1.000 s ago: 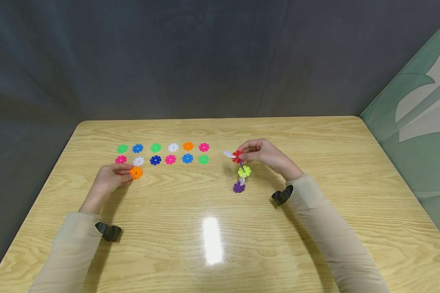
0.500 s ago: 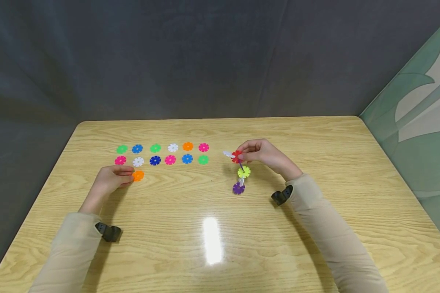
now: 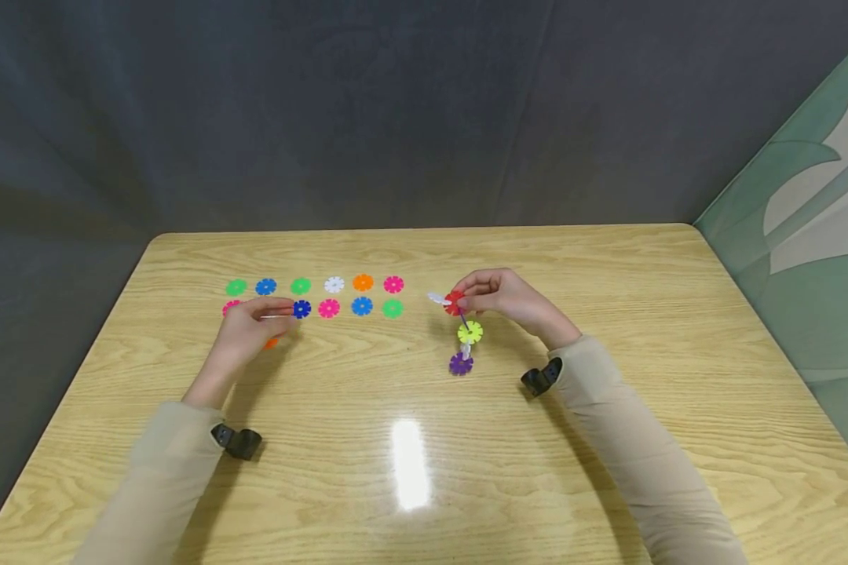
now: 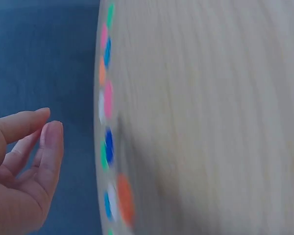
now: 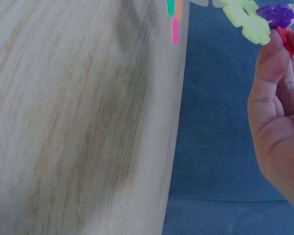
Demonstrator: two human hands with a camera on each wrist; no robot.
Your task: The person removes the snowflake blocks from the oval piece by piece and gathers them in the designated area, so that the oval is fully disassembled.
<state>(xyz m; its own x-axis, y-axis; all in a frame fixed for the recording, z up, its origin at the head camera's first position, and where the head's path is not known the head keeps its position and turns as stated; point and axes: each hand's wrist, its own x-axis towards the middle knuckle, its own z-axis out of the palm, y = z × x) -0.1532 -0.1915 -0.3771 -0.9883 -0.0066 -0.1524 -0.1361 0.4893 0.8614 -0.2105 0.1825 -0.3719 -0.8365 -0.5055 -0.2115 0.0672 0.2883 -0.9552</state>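
Note:
My left hand (image 3: 250,326) hovers over the left part of the disc rows, fingertips near a dark blue notched disc (image 3: 301,309). In the left wrist view its thumb and fingers are apart, with nothing between them. Below that hand, an orange disc (image 3: 272,343) peeks out partly covered, and a pink disc (image 3: 232,307) is partly hidden. My right hand (image 3: 505,300) pinches a red disc (image 3: 454,304), part of a linked chain of notched plastic discs. Along the chain are a white disc (image 3: 437,298), a yellow-green disc (image 3: 469,332) and, lowest, a purple disc (image 3: 461,363).
Two rows of loose discs lie on the wooden table (image 3: 410,408), among them a green disc (image 3: 392,308), a light blue disc (image 3: 362,306) and a pink disc (image 3: 393,284). Behind the table's far edge hangs a dark curtain (image 3: 424,118).
My left hand has let go of the orange disc, left in front of the rows, and moved right and away toward the dark blue disc. The right hand stays with the chain.

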